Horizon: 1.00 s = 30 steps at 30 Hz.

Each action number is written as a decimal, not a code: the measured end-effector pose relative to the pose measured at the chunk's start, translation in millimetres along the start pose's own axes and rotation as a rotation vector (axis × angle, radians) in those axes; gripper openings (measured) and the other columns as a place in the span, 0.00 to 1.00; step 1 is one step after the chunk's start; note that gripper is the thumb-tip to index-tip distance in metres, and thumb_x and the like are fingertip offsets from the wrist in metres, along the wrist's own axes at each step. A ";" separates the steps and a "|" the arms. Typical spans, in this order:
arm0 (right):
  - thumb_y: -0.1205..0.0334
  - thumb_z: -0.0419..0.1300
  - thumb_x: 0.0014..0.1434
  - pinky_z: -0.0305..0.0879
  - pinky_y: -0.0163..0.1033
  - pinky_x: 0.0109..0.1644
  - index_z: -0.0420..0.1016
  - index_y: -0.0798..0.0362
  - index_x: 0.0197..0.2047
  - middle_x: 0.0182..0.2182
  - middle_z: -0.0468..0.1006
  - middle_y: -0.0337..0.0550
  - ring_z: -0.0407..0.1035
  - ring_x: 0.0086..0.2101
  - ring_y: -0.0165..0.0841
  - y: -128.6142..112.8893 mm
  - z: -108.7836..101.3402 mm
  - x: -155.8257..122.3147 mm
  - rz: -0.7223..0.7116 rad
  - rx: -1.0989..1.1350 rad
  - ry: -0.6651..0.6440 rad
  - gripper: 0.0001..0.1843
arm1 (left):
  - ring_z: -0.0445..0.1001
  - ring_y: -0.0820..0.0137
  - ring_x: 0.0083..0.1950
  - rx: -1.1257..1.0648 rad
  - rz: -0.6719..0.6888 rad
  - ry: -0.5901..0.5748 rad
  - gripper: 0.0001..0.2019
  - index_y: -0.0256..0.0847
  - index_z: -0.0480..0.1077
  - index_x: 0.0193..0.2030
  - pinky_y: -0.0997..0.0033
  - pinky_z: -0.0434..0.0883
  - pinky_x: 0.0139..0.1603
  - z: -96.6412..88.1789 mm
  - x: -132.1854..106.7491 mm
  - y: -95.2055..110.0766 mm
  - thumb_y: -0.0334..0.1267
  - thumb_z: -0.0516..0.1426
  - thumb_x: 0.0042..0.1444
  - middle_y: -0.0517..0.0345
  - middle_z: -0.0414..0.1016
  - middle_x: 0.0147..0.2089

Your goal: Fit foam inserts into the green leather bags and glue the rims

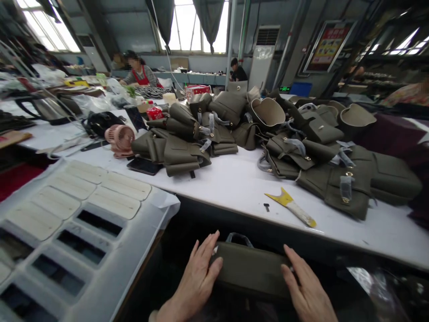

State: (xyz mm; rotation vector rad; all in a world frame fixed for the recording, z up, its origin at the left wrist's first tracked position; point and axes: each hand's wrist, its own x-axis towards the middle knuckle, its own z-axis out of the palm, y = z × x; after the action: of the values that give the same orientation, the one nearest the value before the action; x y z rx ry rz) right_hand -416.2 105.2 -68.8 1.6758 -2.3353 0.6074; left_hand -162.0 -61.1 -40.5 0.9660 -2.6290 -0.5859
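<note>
Between my two hands is a dark olive handbag [251, 268], low in front of the table's edge, with its wrapped top handle standing up at the far side. My left hand [201, 273] presses against the bag's left end, thumb on the near side and fingers along the far side. At the opposite end my right hand [303, 284] holds it in the same way. The bag's lower part fades into shadow. On the white table [231, 188] beyond lies a yellow and white scraper-like tool [291, 206], beside a small dark piece [267, 207].
Piles of olive bags [187, 152] and more bags [335, 170] cover the far table. A black phone [145, 166] and pink fan [120, 139] sit left of them. A rack with pale panels [50, 210] stands at my left. Other people [142, 74] sit farther back.
</note>
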 end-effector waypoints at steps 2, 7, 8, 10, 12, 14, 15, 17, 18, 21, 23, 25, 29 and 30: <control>0.49 0.46 0.68 0.59 0.52 0.59 0.49 0.52 0.71 0.63 0.67 0.48 0.64 0.59 0.45 -1.1 1.0 5.0 -0.054 -0.059 0.044 0.32 | 0.52 0.62 0.72 0.049 0.032 0.025 0.29 0.49 0.37 0.73 0.44 0.56 0.69 -2.7 4.0 5.5 0.40 0.44 0.70 0.54 0.52 0.73; 0.48 0.51 0.63 0.52 0.52 0.58 0.45 0.56 0.72 0.59 0.72 0.48 0.69 0.54 0.47 -31.9 9.7 23.2 -0.399 -0.216 0.095 0.40 | 0.53 0.52 0.71 0.299 0.390 0.042 0.33 0.45 0.50 0.71 0.42 0.47 0.72 -1.6 18.4 11.6 0.53 0.53 0.63 0.58 0.56 0.71; 0.48 0.52 0.63 0.52 0.52 0.58 0.44 0.58 0.72 0.58 0.73 0.48 0.70 0.53 0.46 -38.6 11.5 26.7 -0.426 -0.216 0.100 0.41 | 0.55 0.53 0.70 0.327 0.422 0.058 0.34 0.44 0.51 0.71 0.44 0.47 0.72 0.1 20.1 10.1 0.53 0.53 0.63 0.58 0.57 0.71; 0.48 0.52 0.63 0.52 0.51 0.58 0.43 0.60 0.72 0.57 0.73 0.48 0.70 0.52 0.45 -47.1 13.4 31.5 -0.466 -0.210 0.096 0.42 | 0.57 0.55 0.69 0.366 0.449 0.079 0.33 0.42 0.53 0.70 0.48 0.48 0.72 3.6 22.0 5.9 0.52 0.53 0.63 0.60 0.58 0.70; 0.47 0.52 0.62 0.51 0.52 0.58 0.42 0.62 0.72 0.57 0.73 0.50 0.70 0.52 0.45 -46.9 12.5 31.9 -0.477 -0.203 0.087 0.43 | 0.59 0.56 0.68 0.380 0.458 0.085 0.32 0.42 0.54 0.70 0.50 0.50 0.71 5.9 22.5 2.6 0.52 0.53 0.62 0.61 0.59 0.70; 0.45 0.52 0.62 0.51 0.52 0.58 0.43 0.62 0.72 0.57 0.73 0.52 0.71 0.51 0.45 -37.5 9.3 28.1 -0.458 -0.198 0.084 0.44 | 0.61 0.57 0.67 0.372 0.452 0.081 0.32 0.42 0.55 0.70 0.52 0.54 0.70 6.4 23.0 1.8 0.51 0.54 0.62 0.60 0.59 0.70; 0.44 0.52 0.61 0.52 0.53 0.58 0.43 0.62 0.72 0.57 0.72 0.53 0.71 0.51 0.46 -29.9 7.0 25.1 -0.435 -0.195 0.084 0.45 | 0.63 0.57 0.66 0.356 0.442 0.071 0.33 0.42 0.55 0.70 0.52 0.56 0.69 6.0 23.3 2.3 0.50 0.54 0.61 0.60 0.60 0.69; 0.42 0.55 0.60 0.54 0.55 0.58 0.45 0.58 0.72 0.59 0.70 0.52 0.71 0.52 0.48 -11.0 1.6 18.2 -0.381 -0.163 0.066 0.46 | 0.65 0.58 0.64 0.294 0.406 0.035 0.33 0.44 0.54 0.70 0.53 0.61 0.67 4.0 24.0 4.2 0.48 0.55 0.61 0.60 0.61 0.69; 0.42 0.57 0.59 0.57 0.55 0.58 0.48 0.53 0.72 0.60 0.70 0.50 0.70 0.53 0.49 -0.8 -1.2 14.8 -0.334 -0.112 0.034 0.45 | 0.65 0.58 0.64 0.241 0.386 0.009 0.32 0.45 0.54 0.70 0.54 0.64 0.66 2.3 24.2 5.1 0.46 0.56 0.61 0.59 0.62 0.68; 0.43 0.57 0.61 0.65 0.55 0.58 0.64 0.43 0.65 0.60 0.69 0.42 0.67 0.57 0.48 25.0 -5.6 4.3 0.102 0.232 -0.095 0.32 | 0.66 0.62 0.64 -0.003 0.234 -0.026 0.28 0.47 0.57 0.69 0.62 0.68 0.64 -3.4 24.0 3.6 0.44 0.54 0.62 0.57 0.65 0.67; 0.40 0.52 0.63 0.71 0.53 0.54 0.75 0.46 0.57 0.56 0.74 0.45 0.69 0.55 0.48 32.5 -0.8 -4.3 0.604 0.566 -0.116 0.28 | 0.67 0.64 0.64 -0.185 0.027 -0.006 0.24 0.46 0.61 0.66 0.65 0.68 0.63 -6.6 23.8 -1.3 0.45 0.51 0.65 0.54 0.67 0.65; 0.36 0.47 0.63 0.76 0.52 0.44 0.81 0.52 0.47 0.45 0.82 0.52 0.76 0.46 0.49 29.7 12.0 -14.0 0.863 0.895 -0.130 0.33 | 0.70 0.64 0.62 -0.344 -0.178 -0.024 0.22 0.45 0.66 0.62 0.66 0.69 0.61 -8.3 24.2 -7.5 0.48 0.49 0.65 0.53 0.71 0.62; 0.34 0.48 0.62 0.76 0.47 0.34 0.82 0.53 0.33 0.26 0.82 0.48 0.78 0.28 0.42 4.9 45.5 -26.0 0.588 1.138 -0.146 0.33 | 0.77 0.65 0.50 -0.602 -0.322 -0.179 0.22 0.45 0.71 0.55 0.74 0.73 0.48 -7.6 25.9 -14.6 0.54 0.49 0.64 0.57 0.79 0.49; 0.34 0.50 0.62 0.75 0.46 0.35 0.81 0.52 0.34 0.25 0.82 0.46 0.77 0.28 0.39 -1.4 51.5 -26.1 0.530 1.116 -0.114 0.32 | 0.78 0.66 0.47 -0.643 -0.330 -0.198 0.22 0.44 0.71 0.55 0.76 0.73 0.46 -6.8 25.9 -15.0 0.55 0.49 0.64 0.57 0.79 0.48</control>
State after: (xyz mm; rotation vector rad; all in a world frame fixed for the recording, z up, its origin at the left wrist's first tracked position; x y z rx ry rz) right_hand -402.4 104.5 -124.9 1.3049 -2.7000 2.2784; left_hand -170.2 -90.6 -38.3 1.1556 -2.1780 -1.5512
